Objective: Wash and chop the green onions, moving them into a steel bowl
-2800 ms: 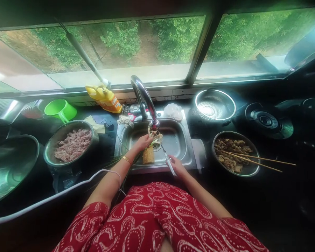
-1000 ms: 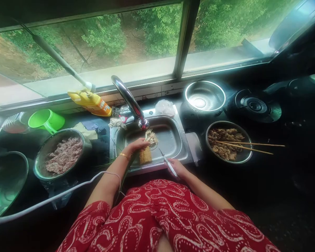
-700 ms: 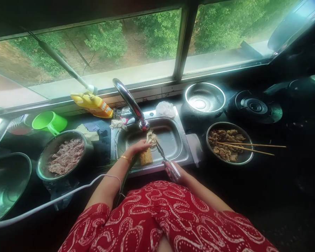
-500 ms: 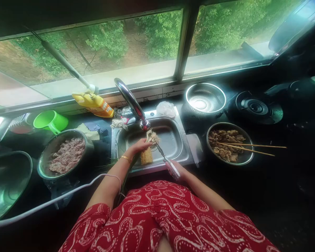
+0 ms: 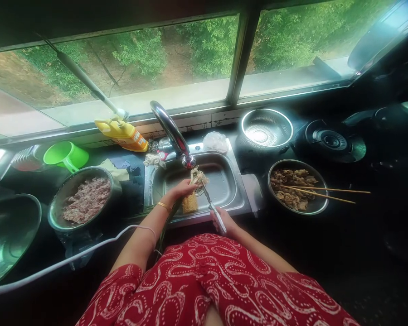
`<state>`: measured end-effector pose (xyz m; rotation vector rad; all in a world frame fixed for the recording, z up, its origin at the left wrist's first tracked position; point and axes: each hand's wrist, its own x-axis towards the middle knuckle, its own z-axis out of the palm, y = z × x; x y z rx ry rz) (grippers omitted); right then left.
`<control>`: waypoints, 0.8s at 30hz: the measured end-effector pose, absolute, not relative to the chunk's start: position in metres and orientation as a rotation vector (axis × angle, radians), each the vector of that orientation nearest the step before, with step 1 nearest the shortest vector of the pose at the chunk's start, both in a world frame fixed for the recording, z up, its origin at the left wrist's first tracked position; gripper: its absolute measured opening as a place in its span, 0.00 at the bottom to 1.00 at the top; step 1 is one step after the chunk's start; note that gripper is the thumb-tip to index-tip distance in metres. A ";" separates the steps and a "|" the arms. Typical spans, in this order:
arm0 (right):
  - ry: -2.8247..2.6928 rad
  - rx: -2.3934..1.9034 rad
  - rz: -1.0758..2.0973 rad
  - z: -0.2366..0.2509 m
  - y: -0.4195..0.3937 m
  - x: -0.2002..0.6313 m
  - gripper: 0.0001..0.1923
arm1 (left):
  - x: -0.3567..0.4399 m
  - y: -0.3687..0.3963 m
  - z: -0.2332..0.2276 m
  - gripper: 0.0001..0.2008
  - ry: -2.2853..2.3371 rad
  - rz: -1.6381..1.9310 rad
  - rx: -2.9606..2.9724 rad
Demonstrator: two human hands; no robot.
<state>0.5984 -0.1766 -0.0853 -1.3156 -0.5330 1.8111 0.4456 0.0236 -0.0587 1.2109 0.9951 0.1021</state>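
Note:
Over the steel sink [image 5: 238, 190] my left hand [image 5: 181, 189] grips a bunch of green onions by the root end; the pale roots [image 5: 198, 174] stick out under the tap [image 5: 172, 130], and the green stalks [image 5: 163, 226] trail back over the counter edge. My right hand [image 5: 225, 221] holds scissors [image 5: 211, 203] whose blades point at the roots; I cannot tell if they touch them. A yellow scrub sponge [image 5: 189, 203] lies in the sink just below my left hand.
A steel bowl of minced meat [image 5: 85, 199] sits left of the sink, beside a large pan [image 5: 10, 231] and a green scoop [image 5: 66, 155]. A yellow detergent bottle [image 5: 124, 134] lies behind. Right: a colander [image 5: 267, 129], a bowl of cooked food with chopsticks [image 5: 326, 193], and a stove burner [image 5: 328, 141].
The view shifted left. My left hand kept holding the onion roots under the tap. My right hand brought the scissors in toward the roots, from the sink's front edge.

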 end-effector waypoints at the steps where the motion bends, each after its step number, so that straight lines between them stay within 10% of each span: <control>1: -0.534 -1.315 1.815 -0.084 -0.176 0.598 0.25 | 0.446 0.024 -0.059 0.22 0.994 0.098 1.218; 24: -1.138 -1.769 1.361 -0.061 -0.192 0.628 0.24 | 0.446 0.025 -0.056 0.23 0.902 0.222 1.242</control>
